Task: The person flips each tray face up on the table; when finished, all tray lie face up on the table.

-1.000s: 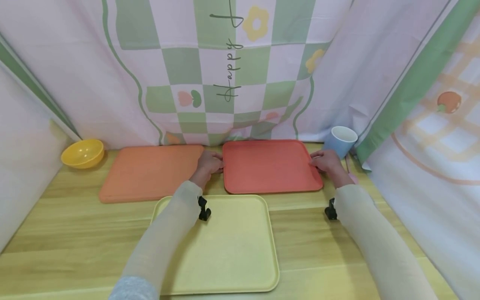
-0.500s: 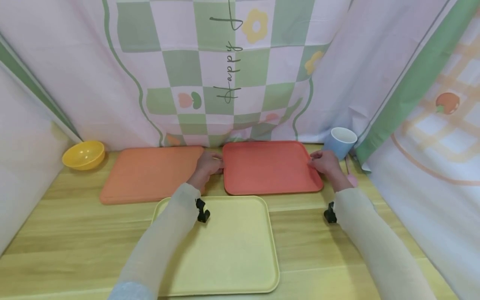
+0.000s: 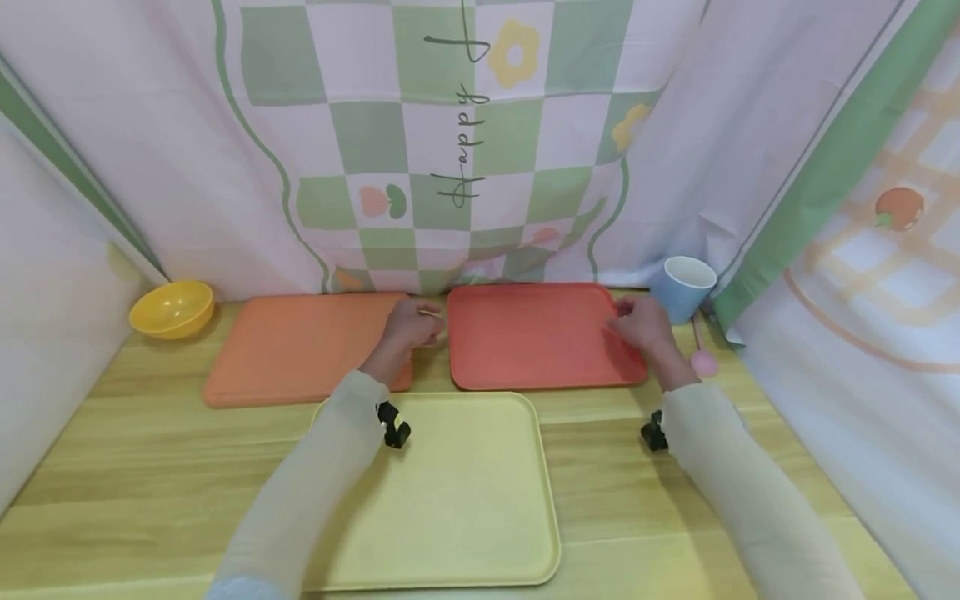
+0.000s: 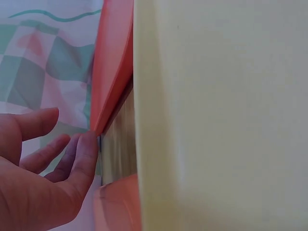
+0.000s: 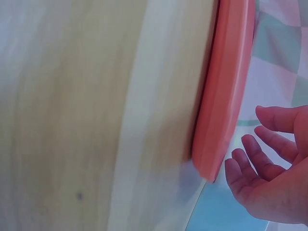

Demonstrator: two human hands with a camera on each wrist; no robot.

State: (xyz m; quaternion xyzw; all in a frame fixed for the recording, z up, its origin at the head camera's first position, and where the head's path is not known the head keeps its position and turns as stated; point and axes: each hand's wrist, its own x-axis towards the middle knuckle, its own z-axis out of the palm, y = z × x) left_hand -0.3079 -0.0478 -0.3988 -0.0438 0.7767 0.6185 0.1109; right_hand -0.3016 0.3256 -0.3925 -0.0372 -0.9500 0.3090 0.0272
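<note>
A red tray [image 3: 540,337] lies flat at the back of the wooden table. At its left end is my left hand [image 3: 412,325], fingers loosely bent and holding nothing; the left wrist view shows the thumb apart from the fingertips, which are close to the tray's edge. My right hand [image 3: 645,322] is over the tray's right end. In the right wrist view its fingers [image 5: 257,166] are relaxed, spread, and apart from the tray. An orange tray [image 3: 300,346] lies to the left, partly behind my left hand. In front is a pale yellow tray [image 3: 450,492], partly covered by my left forearm.
A yellow bowl [image 3: 172,309] stands at the back left corner. Beyond my right hand are a blue cup [image 3: 682,289] and a pink spoon [image 3: 703,362]. A checked curtain [image 3: 435,142] hangs right behind the trays. Bare wood [image 3: 645,500] shows right of the yellow tray.
Both hands have let go of the red tray's ends. The left hand has drawn slightly left and the right has lifted a little over the tray's edge. The trays appear unmoved.
</note>
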